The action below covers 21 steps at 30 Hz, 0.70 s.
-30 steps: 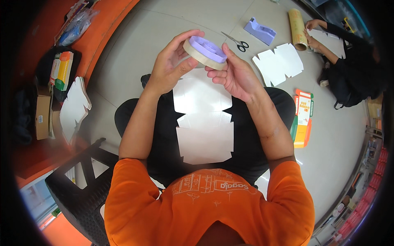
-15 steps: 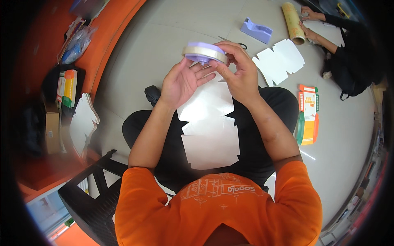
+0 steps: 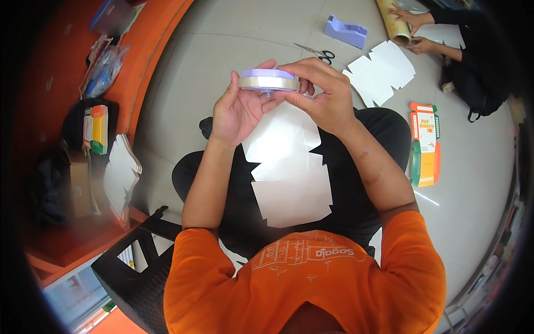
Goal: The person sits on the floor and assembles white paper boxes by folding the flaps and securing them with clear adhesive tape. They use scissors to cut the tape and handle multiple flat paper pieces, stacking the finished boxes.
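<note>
- the right hand (image 3: 325,92) clamps the right side of a tape roll (image 3: 267,83) with a lilac hub, upper middle of the frame.
- the left hand (image 3: 240,114) is opened palm-up around the roll's left side; i can't tell how firmly it grips.
- below, centre, a cut white card (image 3: 292,195) lies on the lap (image 3: 242,197).
- above, on the floor (image 3: 467,167), scissors (image 3: 324,54) and a lilac dispenser (image 3: 346,33).
- upper right, a co-worker's hand (image 3: 413,21) touches a yellow roll (image 3: 394,22).
</note>
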Tool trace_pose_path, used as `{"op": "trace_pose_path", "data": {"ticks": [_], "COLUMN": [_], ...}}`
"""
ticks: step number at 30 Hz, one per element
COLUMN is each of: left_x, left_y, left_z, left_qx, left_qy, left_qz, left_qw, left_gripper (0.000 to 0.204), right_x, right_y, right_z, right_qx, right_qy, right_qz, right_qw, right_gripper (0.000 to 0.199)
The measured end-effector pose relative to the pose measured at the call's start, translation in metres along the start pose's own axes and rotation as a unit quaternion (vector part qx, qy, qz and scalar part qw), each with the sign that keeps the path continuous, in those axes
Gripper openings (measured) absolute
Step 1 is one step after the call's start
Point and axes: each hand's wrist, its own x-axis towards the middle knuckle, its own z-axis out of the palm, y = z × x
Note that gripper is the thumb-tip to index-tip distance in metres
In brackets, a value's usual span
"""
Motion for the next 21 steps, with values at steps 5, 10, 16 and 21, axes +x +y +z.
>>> {"op": "trace_pose_path", "data": {"ticks": [5, 10, 16, 21], "left_x": [0.002, -0.003, -0.003, -0.007], "left_y": [0.001, 0.011, 0.012, 0.015], "left_z": [-0.009, -0.011, -0.013, -0.004], "left_qx": [0.222, 0.348, 0.301, 0.327], "left_qy": [0.053, -0.012, -0.025, -0.021], "left_qz": [0.123, 0.15, 0.116, 0.1], "left_qw": [0.966, 0.925, 0.946, 0.94], "left_gripper": [0.056, 0.046, 0.04, 0.027], "right_x": [-0.003, -0.006, -0.007, -0.007], "right_y": [0.0, -0.001, 0.005, 0.007], "right_z": [-0.001, 0.002, 0.006, 0.004], "right_qx": [-0.02, -0.031, -0.042, -0.062], "right_qy": [-0.023, -0.036, -0.027, -0.05], "right_qz": [0.007, -0.003, -0.045, -0.06], "right_qw": [1.0, 0.999, 0.998, 0.995], "right_gripper": [0.038, 0.039, 0.04, 0.042]}}
